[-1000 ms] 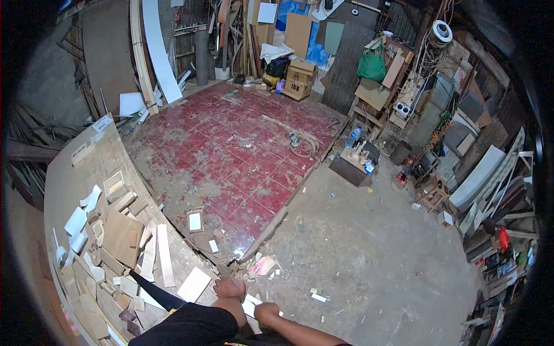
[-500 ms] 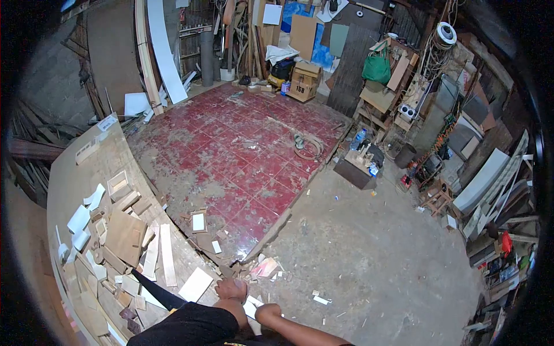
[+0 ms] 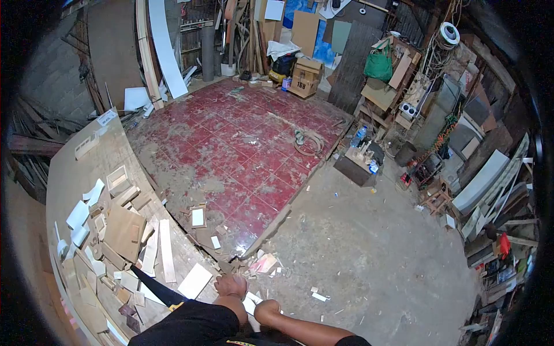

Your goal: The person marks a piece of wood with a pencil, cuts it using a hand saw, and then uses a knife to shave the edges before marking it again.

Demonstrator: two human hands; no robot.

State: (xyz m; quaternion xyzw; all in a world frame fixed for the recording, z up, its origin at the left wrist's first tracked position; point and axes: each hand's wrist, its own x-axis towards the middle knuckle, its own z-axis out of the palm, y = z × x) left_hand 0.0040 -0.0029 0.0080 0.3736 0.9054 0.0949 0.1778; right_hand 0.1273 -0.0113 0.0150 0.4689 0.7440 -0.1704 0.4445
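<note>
A wide, downward view of a cluttered wood workshop. The largest thing is one raised platform of worn red tiles (image 3: 242,150), dusty and scuffed, filling the middle; one coil of cable or hose (image 3: 306,141) lies near its right edge. To its right spreads one bare concrete floor (image 3: 375,254). Along the left runs one long, pale wooden workbench (image 3: 75,173), its near half covered with offcuts, too many to count; among them one broad brown board (image 3: 122,232), one long narrow strip (image 3: 165,249) and one pale rectangular panel (image 3: 194,281) near the bench's near edge. At the back stand one cardboard box (image 3: 306,75) and one green bag (image 3: 378,64). On the platform's near edge sits one small framed square piece (image 3: 198,217). At the bottom edge of the view are two bare hands with bent forearms. The left hand (image 3: 231,285) is curled loosely, knuckles up, just beside a few white scraps (image 3: 251,300) on the floor; the right hand (image 3: 266,311) is drawn in close below it, fingers bunched. Whether either hand grips anything cannot be told.
</note>
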